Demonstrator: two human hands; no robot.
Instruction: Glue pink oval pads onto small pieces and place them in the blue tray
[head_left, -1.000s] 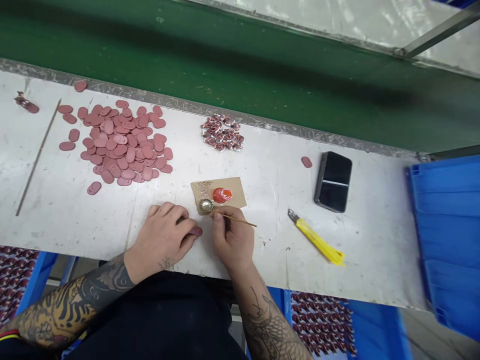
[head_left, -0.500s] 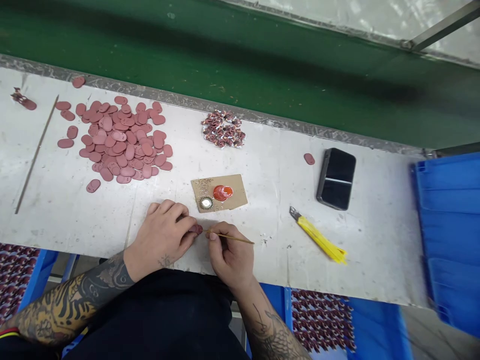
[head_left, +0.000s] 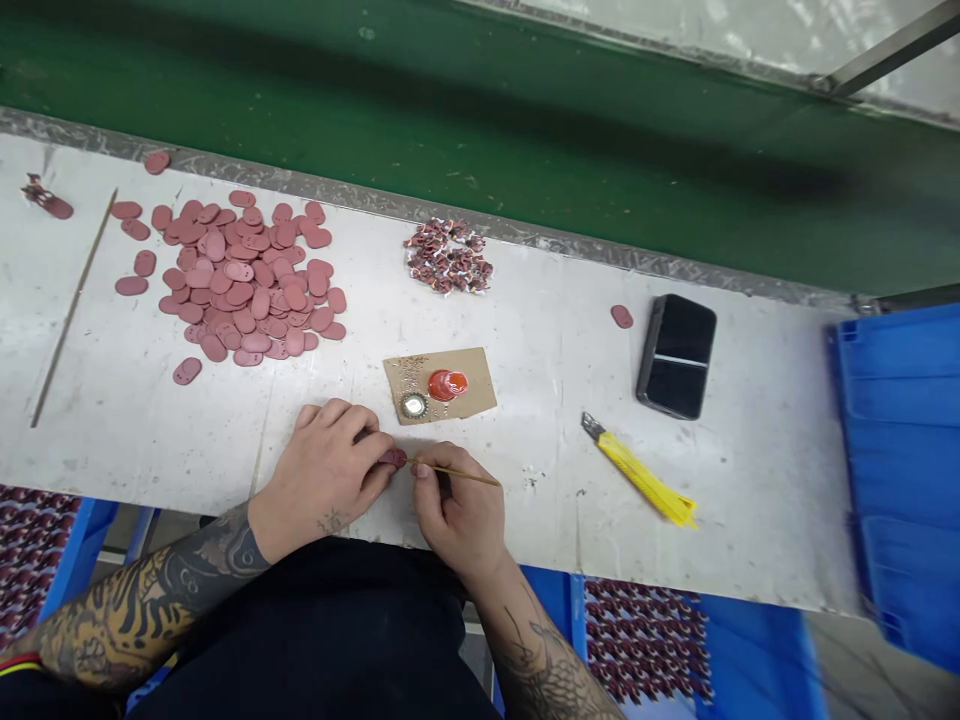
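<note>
My left hand (head_left: 326, 478) rests near the table's front edge, its thumb and fingers closed on a small reddish-brown oval piece (head_left: 393, 457) that they partly cover. A thin wooden stick (head_left: 465, 476) is pinched in my right hand (head_left: 463, 508), with its tip at the piece's right end. Just beyond both hands lies a cardboard scrap (head_left: 474, 398). On it are a blob of glossy red-orange paste (head_left: 448, 385), a bottle cap (head_left: 414, 405) and tiny specks. Whether the stick touches the piece is too fine to tell.
A heap of flat pink ovals (head_left: 247, 285) covers the left of the table. Small brown-and-white figures (head_left: 448, 257) are clustered at the back. To the right lie a yellow box cutter (head_left: 645, 478), a black device (head_left: 676, 356) and blue crates (head_left: 900, 400). A long thin rod (head_left: 75, 305) lies far left.
The stick has turned slightly in my right hand, and less of its rear end juts out to the right. My left hand keeps its hold on the piece; the view has shifted slightly.
</note>
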